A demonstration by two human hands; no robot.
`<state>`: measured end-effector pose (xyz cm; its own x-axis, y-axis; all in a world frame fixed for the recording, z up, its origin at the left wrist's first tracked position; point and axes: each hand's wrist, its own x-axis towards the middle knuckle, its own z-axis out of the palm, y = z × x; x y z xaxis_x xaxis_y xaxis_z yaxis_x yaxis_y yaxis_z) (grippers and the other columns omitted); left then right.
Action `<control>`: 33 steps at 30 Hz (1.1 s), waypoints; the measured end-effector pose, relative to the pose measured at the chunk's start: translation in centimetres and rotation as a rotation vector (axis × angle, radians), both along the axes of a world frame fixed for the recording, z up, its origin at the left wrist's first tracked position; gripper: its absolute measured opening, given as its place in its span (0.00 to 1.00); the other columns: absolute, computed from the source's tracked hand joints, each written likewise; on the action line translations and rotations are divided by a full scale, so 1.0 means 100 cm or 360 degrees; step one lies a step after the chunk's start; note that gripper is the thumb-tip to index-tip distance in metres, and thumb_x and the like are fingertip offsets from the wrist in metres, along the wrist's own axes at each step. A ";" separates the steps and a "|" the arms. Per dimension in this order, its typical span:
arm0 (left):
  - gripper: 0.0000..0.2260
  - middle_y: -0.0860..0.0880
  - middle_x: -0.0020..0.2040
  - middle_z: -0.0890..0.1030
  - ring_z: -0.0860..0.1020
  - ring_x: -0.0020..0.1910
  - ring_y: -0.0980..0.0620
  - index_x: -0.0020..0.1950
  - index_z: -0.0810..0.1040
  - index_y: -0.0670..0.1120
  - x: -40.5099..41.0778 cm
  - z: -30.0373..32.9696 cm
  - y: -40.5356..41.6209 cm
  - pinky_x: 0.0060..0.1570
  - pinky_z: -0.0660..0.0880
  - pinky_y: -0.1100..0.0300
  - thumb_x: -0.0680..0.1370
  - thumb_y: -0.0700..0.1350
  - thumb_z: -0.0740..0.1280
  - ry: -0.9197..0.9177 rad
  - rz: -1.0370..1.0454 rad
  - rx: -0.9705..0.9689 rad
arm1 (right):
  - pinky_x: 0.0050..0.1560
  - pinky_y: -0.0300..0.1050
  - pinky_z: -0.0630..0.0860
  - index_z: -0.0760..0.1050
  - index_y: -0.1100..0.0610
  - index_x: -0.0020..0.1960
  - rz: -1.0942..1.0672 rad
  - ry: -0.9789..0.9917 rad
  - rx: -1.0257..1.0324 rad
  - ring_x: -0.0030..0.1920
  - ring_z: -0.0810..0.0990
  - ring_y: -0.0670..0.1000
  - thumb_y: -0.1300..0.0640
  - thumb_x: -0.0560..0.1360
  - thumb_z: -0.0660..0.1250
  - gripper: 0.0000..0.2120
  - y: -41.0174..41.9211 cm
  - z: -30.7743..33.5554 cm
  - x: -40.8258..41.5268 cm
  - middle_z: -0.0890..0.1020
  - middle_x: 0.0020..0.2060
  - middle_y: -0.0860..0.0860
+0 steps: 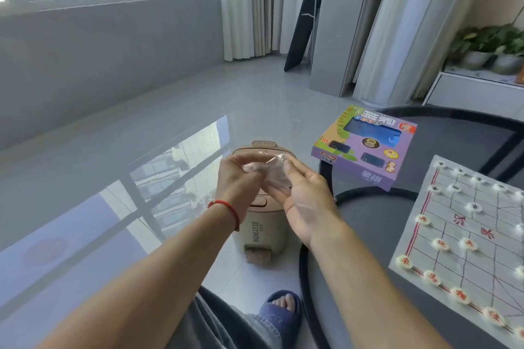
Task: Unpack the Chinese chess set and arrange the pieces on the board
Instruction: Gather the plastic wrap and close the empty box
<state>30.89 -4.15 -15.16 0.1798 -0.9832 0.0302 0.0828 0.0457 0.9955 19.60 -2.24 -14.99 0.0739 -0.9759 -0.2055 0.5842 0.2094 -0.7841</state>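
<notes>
Both my hands are raised over a beige bin on the floor, left of the table. My left hand [239,181] and my right hand [303,198] pinch a crumpled clear plastic wrapper [276,176] between them. The paper chess board [465,238] lies on the round dark table [368,224] at the right, with round pale pieces [441,244] standing on its lines, red-marked ones near me and dark-marked ones at the far side. The purple chess set box [365,147] sits at the table's far left edge, partly overhanging it.
The beige lidded bin [263,235] stands on the glossy tiled floor right under my hands. My foot in a blue slipper [280,312] is beside the table. Curtains, a leaning dark panel [303,17] and potted plants [487,45] line the back.
</notes>
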 end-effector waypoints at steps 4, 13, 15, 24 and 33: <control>0.13 0.51 0.51 0.86 0.81 0.51 0.55 0.55 0.86 0.50 0.004 -0.017 -0.008 0.55 0.77 0.57 0.77 0.37 0.66 -0.0434 -0.0471 0.0010 | 0.49 0.50 0.85 0.79 0.63 0.62 -0.0150 0.0047 0.0138 0.44 0.87 0.57 0.61 0.79 0.70 0.12 -0.021 -0.011 0.008 0.86 0.53 0.61; 0.21 0.47 0.61 0.83 0.78 0.62 0.49 0.60 0.84 0.48 0.044 -0.053 -0.038 0.65 0.74 0.53 0.73 0.34 0.60 -0.0984 -0.0389 0.0280 | 0.40 0.28 0.77 0.81 0.53 0.62 -0.0543 0.1070 -0.0212 0.47 0.82 0.41 0.64 0.78 0.72 0.14 -0.053 -0.032 -0.005 0.81 0.47 0.43; 0.23 0.49 0.65 0.80 0.76 0.65 0.48 0.62 0.83 0.46 0.034 -0.080 -0.036 0.65 0.71 0.57 0.72 0.32 0.60 -0.1703 -0.0611 0.0271 | 0.51 0.33 0.80 0.82 0.52 0.63 -0.0535 0.1186 -0.0238 0.53 0.83 0.44 0.64 0.78 0.72 0.15 -0.055 -0.037 -0.007 0.83 0.51 0.44; 0.26 0.45 0.64 0.67 0.66 0.67 0.44 0.67 0.66 0.43 0.013 -0.132 -0.023 0.65 0.69 0.48 0.71 0.46 0.67 -0.2482 -0.0883 0.0344 | 0.65 0.50 0.78 0.81 0.44 0.65 -0.0500 0.1642 -0.0416 0.58 0.81 0.49 0.58 0.77 0.71 0.19 -0.050 -0.061 -0.019 0.82 0.59 0.51; 0.18 0.41 0.61 0.79 0.76 0.61 0.41 0.62 0.79 0.41 0.029 -0.078 -0.042 0.60 0.75 0.51 0.74 0.37 0.61 -0.2009 -0.0515 0.0446 | 0.55 0.32 0.68 0.74 0.51 0.69 -0.0532 0.1969 -0.0581 0.56 0.76 0.47 0.65 0.77 0.71 0.23 -0.038 -0.057 -0.018 0.79 0.62 0.50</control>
<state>33.81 -8.33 -22.93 -0.0630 -0.9763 -0.2069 -0.9289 -0.0185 0.3700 17.77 -6.09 -20.71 -0.2228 -0.9236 0.3119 -0.5669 -0.1376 -0.8122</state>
